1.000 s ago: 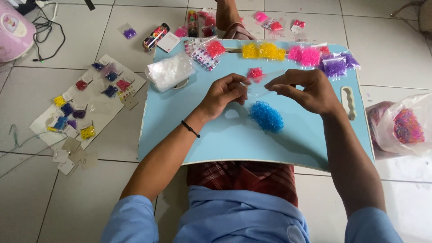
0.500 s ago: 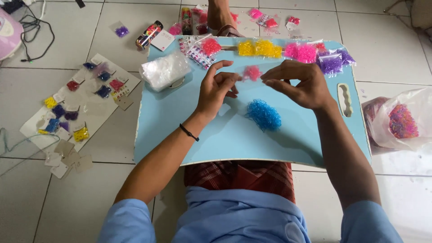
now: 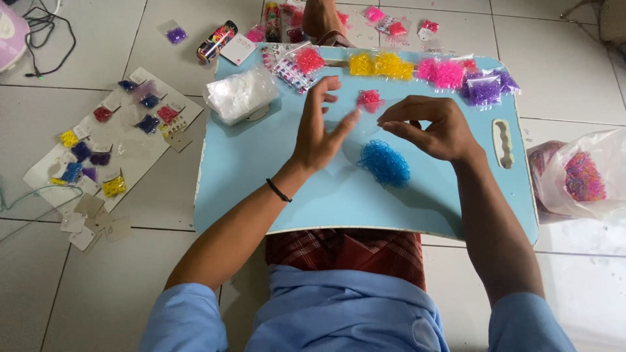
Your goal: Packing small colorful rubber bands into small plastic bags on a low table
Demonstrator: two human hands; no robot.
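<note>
Spreading wide above the blue lap tray (image 3: 261,189), the left hand (image 3: 317,133) has released its pinch and holds nothing, while the right hand (image 3: 433,127) keeps its fingertips nipped, seemingly on a tiny band, just beyond the blue band pile (image 3: 385,163).

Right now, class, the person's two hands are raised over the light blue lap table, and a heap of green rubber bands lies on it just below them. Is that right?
Not quite: the heap is blue, not green, as the head view shows. The rest holds: left hand and right hand are raised over the light blue lap table, with the heap just below them.

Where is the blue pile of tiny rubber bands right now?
The blue pile lies mid-board on the light blue lap table, just below the right hand.
</note>
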